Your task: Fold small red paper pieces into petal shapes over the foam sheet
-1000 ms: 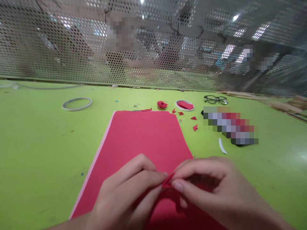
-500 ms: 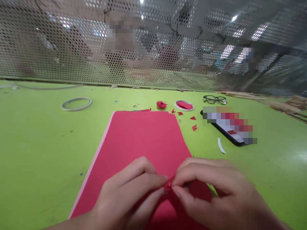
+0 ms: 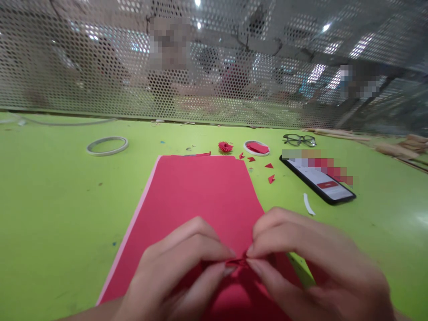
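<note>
A small folded piece of red paper [image 3: 238, 262] is pinched between both hands, just above a stack of red sheets [image 3: 203, 191]. My left hand [image 3: 180, 267] grips its left end between thumb and fingers. At its right end, the thumb and index finger of my right hand [image 3: 301, 258] are closed on it. Fingertips cover part of the piece, so its exact shape is unclear. Beyond the stack sit a pleated red paper ring [image 3: 225, 146] and a white ring [image 3: 257, 148] with red paper pieces inside. Several small folded red triangles [image 3: 269, 166] lie right of the stack.
On the green table [image 3: 60, 214] are a white tape ring [image 3: 107, 146] at the left, and eyeglasses [image 3: 299, 140], a lit phone [image 3: 321, 180] and a white strip [image 3: 308, 204] at the right. Wooden strips [image 3: 401, 149] lie far right. A perforated metal screen [image 3: 117, 76] stands behind.
My right hand has shifted slightly right and its fingers have risen a little. The folded red piece now shows wider between the fingertips. My left hand has barely moved.
</note>
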